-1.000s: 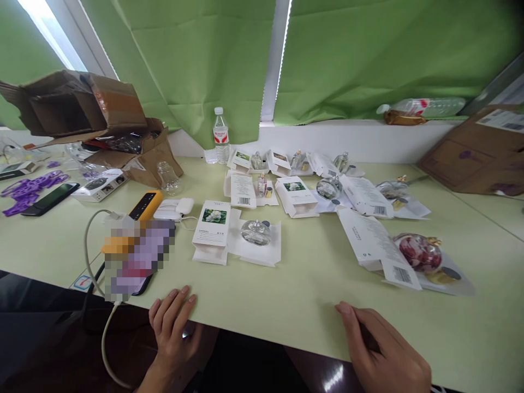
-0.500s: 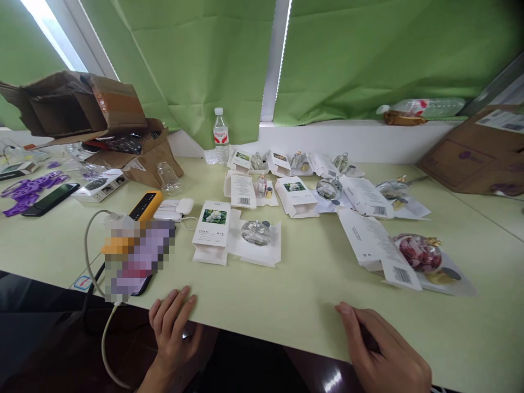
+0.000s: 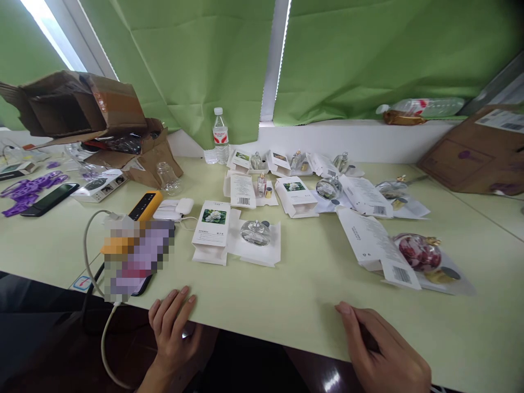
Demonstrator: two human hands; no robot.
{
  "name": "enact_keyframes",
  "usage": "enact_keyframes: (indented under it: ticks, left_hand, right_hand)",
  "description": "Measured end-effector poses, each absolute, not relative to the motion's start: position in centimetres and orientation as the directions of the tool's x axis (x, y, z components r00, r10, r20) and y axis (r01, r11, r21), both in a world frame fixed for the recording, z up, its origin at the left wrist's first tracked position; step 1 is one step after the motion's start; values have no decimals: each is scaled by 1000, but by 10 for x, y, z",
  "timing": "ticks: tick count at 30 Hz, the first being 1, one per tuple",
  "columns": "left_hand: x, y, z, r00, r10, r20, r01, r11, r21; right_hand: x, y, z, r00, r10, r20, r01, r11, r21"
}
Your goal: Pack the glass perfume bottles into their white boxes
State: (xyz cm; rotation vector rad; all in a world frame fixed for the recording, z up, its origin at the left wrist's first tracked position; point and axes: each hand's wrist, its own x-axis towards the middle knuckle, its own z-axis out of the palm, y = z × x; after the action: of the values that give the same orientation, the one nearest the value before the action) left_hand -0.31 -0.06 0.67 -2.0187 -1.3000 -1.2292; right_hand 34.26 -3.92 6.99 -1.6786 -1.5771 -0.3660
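Observation:
At the table's front edge my left hand (image 3: 174,322) rests with its fingers stretched out on the surface, holding nothing. My right hand (image 3: 382,346) lies loosely closed on the table to the right, thumb against the curled fingers, and nothing shows in it. Nearest to the left hand are a blurred-out phone (image 3: 143,262) and a white flower-picture box (image 3: 211,232) with a clear round perfume bottle (image 3: 255,233) on its white insert. Beyond the right hand lie an opened white box (image 3: 379,248) and a perfume bottle with red flowers inside (image 3: 417,252).
Several more opened boxes (image 3: 297,195) and perfume bottles (image 3: 328,189) stand farther back. A water bottle (image 3: 221,136) is near the curtain. To the left are a yellow power strip (image 3: 145,207), white cable (image 3: 87,251), cardboard box (image 3: 118,106) and black phone (image 3: 51,199).

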Motion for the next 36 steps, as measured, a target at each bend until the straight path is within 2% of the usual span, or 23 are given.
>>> enact_keyframes:
  ticks: [18, 36]
  left_hand:
    - [-8, -1, 2, 210, 488, 847, 890, -453, 40]
    - [-3, 0, 8, 179, 477, 861, 880, -469, 76]
  right_hand:
    - [343, -40, 68, 203, 712, 672, 925, 85, -369]
    - [344, -40, 67, 193, 706, 682, 931, 86, -354]
